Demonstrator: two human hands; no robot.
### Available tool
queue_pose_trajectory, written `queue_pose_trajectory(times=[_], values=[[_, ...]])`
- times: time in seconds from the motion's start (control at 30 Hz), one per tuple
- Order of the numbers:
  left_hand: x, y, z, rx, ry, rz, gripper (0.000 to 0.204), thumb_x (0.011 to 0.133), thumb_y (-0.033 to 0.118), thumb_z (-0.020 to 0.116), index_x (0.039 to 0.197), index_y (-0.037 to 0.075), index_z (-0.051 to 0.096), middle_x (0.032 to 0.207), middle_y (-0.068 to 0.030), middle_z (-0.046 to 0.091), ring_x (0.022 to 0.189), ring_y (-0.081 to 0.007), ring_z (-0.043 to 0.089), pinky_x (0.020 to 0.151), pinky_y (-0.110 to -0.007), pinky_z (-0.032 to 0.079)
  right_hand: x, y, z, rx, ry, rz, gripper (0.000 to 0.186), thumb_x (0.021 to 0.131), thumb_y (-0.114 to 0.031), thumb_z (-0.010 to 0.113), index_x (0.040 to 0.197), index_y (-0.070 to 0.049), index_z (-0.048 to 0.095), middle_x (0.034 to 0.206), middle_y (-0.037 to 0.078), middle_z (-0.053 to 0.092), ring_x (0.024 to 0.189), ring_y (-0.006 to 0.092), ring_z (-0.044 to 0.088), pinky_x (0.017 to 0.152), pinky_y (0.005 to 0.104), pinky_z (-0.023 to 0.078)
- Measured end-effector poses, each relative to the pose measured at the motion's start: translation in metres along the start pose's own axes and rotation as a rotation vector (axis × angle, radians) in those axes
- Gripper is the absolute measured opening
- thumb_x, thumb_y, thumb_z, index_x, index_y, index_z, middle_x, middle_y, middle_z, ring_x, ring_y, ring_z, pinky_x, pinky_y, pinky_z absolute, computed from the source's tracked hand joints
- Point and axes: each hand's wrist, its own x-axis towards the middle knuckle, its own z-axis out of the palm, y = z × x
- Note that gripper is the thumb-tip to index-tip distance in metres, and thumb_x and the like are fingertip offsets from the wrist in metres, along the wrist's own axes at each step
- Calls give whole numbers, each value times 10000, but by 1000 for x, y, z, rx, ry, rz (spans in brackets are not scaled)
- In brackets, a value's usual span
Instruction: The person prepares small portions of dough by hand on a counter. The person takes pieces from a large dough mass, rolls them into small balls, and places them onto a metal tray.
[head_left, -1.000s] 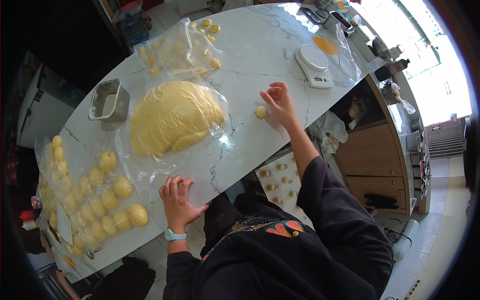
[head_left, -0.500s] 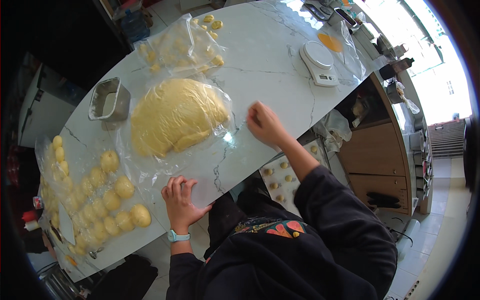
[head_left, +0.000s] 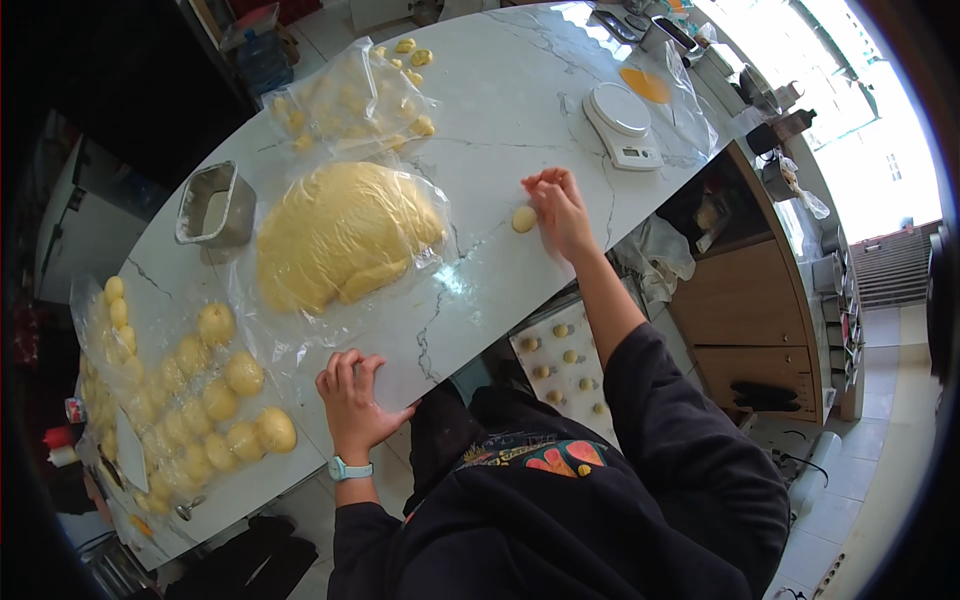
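Observation:
My left hand [head_left: 352,408], with a pale blue watch on its wrist, rests at the table's near edge. Its fingers are slightly bent and the thumb is spread away, holding nothing. A small round dough ball [head_left: 523,219] lies on the marble tabletop, just left of my right hand [head_left: 563,210]. The right fingers are apart from the palm, loosely bent, raised beside the ball and slightly blurred. Left of it sits a big yellow dough mass [head_left: 345,235] under clear plastic. Rows of larger dough balls [head_left: 220,402] lie at the left, most covered by plastic film.
A metal tin [head_left: 216,205] stands left of the dough mass. Small yellow pieces [head_left: 350,100] lie under plastic at the back. A white kitchen scale [head_left: 622,125] and an orange scraper [head_left: 645,85] are at the right. Below the table edge is a tray [head_left: 565,345] of dough balls.
My right hand has lifted and its fingers have loosened, uncovering a small dough ball that was hidden before. The left hand stays at the table edge; the view has shifted slightly.

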Motion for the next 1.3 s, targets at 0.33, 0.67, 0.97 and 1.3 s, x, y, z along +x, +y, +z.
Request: queue_pose_trajectory(times=[0.33, 0.67, 0.97, 1.3], values=[[-2, 2, -1, 9, 26, 11, 795, 425, 392, 915, 1111, 212, 555, 1163, -60, 458, 1217, -289, 432, 1000, -462, 317, -8, -11, -22, -1187, -123, -414, 168, 853, -89, 633, 1001, -59, 560, 897, 134, 614, 826, 318, 615, 760, 398, 498], [-3, -1, -1, -6, 12, -11, 774, 452, 368, 871, 1125, 171, 544, 1204, -103, 449, 1247, -351, 401, 1039, -510, 319, -45, -2, -1, -880, -121, -418, 450, 833, -78, 678, 1244, -97, 496, 916, 102, 643, 840, 266, 632, 756, 373, 504], [-1, 1, 0, 38, 29, 4, 779, 452, 392, 892, 1120, 190, 546, 1177, -82, 459, 1223, -318, 421, 1011, -483, 322, -25, 11, 9, -645, -158, -194, 246, 855, -64, 679, 1059, -50, 542, 955, 100, 621, 871, 210, 624, 756, 314, 504], [-2, 3, -1, 12, 24, 3, 771, 472, 390, 865, 1128, 151, 539, 1184, -102, 462, 1226, -349, 416, 1045, -505, 318, -2, 13, 46, -1104, -119, -391, 232, 859, -116, 615, 1076, -51, 562, 976, 162, 613, 1021, 340, 587, 921, 427, 460]])
